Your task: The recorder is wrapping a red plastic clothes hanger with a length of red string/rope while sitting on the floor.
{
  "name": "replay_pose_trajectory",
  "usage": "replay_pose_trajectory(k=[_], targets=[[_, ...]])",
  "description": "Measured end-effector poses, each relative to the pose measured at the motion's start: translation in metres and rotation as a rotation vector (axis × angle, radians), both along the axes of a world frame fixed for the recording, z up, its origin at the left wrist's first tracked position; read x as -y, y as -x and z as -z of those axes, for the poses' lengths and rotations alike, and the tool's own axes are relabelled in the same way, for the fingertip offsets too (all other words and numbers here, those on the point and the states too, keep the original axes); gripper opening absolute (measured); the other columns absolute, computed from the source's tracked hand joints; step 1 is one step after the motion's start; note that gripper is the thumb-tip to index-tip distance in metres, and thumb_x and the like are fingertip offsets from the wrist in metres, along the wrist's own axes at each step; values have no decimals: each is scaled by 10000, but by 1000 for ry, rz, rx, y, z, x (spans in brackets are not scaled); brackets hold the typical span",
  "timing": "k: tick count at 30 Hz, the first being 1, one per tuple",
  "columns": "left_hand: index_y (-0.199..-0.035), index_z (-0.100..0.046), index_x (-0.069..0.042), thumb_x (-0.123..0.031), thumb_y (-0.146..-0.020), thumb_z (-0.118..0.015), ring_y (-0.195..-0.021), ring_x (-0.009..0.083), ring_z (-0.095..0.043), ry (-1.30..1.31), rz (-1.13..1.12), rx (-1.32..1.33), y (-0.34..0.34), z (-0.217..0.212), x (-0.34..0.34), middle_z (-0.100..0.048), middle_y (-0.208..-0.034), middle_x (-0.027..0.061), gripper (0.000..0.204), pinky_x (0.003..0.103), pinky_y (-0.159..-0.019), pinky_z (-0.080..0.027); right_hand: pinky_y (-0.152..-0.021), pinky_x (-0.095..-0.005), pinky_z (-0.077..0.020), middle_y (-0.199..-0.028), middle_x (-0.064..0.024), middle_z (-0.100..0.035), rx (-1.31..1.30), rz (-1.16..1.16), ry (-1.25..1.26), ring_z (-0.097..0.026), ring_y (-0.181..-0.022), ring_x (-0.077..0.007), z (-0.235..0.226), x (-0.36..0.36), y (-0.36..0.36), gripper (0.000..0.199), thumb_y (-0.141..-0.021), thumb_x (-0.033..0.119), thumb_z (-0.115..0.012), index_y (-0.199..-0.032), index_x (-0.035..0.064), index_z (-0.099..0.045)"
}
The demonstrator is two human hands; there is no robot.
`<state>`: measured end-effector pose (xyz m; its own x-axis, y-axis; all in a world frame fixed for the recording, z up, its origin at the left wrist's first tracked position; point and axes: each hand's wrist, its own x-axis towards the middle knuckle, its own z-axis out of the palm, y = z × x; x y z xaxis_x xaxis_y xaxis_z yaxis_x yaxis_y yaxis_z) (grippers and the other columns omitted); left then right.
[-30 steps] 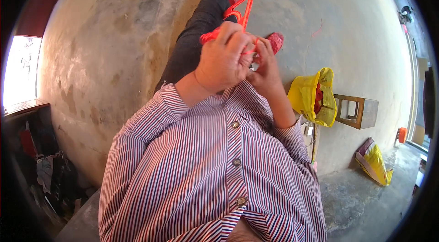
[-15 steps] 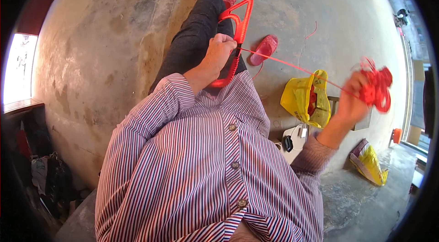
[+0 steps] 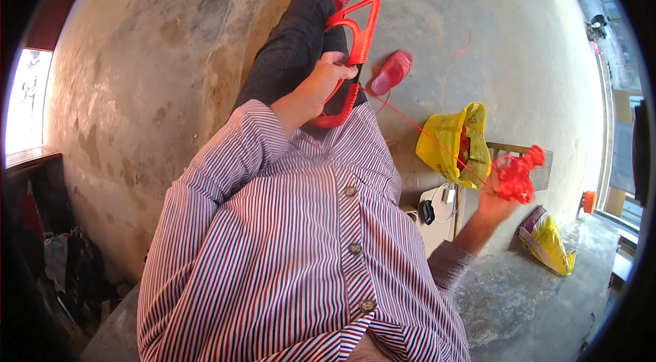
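Note:
My left hand [image 3: 320,83] pinches a rigid frame [image 3: 361,44] above my lap. Red cord is wound closely round most of the frame, with a short dark section bare beside my fingertips. A taut strand of red cord [image 3: 430,134] runs from the lower wound part down to the right. My right hand [image 3: 493,203], out at the right, is closed on a loose bundle of red cord [image 3: 517,181], which is blurred by motion. The fingers there are partly hidden by the bundle.
Under the strand stands an open yellow bag [image 3: 441,146] with red material inside. A pink slipper [image 3: 393,73] and a scrap of red cord [image 3: 464,45] lie on the concrete floor. A yellow sack [image 3: 550,246] lies at the right. Near my hip, a pale surface holds a black object [image 3: 427,212].
My right hand has swung down and inward with the cord bundle, so the strand slopes more steeply. My left hand and the frame have barely shifted.

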<state>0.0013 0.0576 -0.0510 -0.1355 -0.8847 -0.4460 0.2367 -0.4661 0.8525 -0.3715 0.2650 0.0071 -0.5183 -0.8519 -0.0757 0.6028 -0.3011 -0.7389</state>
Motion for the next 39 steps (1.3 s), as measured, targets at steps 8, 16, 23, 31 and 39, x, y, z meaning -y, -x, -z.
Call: replay_pose_trajectory(k=[8,16,23,31,39], targets=[[-1057,-616,-23,-186,-803,-685,-990,230,-572,1147,520,520,-2,-87,-57,-623,-992,91,310,333,-916,-434,-746,-366,-501,-1131,-107,-584,321,-679,-183,-608,-930,-234,15,66,-196,528,-890,364,-540,-1277,15,-459],[-1217,-544,-46,-81,-889,-576,-976,218,-609,261,95,-558,-53,-112,-4,-609,-1111,87,331,369,-904,-490,-579,-237,-408,-853,-23,-613,266,-1129,119,-522,-666,-94,30,149,-167,375,-869,172,-608,-1197,3,-547],[-1063,-624,-73,-38,-706,-626,-852,325,-591,996,1027,1129,-72,-76,9,-582,-910,127,359,362,-740,-474,-682,-262,-471,-860,-56,-631,-776,-915,-202,-571,-687,-168,76,199,-177,275,-779,173,-719,-975,-15,-675],[-922,-579,-8,-68,-685,-677,-858,301,-600,780,708,779,-32,-40,8,-586,-875,154,262,348,-773,-477,-963,-337,-401,-1150,-131,-589,-1282,-828,-124,-543,-1108,-242,59,178,-186,411,-708,182,-780,-1042,-4,-628],[-1117,-506,-8,-89,-757,-523,-926,144,-536,60,311,110,-20,0,19,-544,-982,28,370,265,-858,-406,-1000,-405,-399,-1266,-144,-557,-292,-548,105,-538,-1134,-257,9,172,-140,344,-718,113,-740,-1020,-14,-638]])
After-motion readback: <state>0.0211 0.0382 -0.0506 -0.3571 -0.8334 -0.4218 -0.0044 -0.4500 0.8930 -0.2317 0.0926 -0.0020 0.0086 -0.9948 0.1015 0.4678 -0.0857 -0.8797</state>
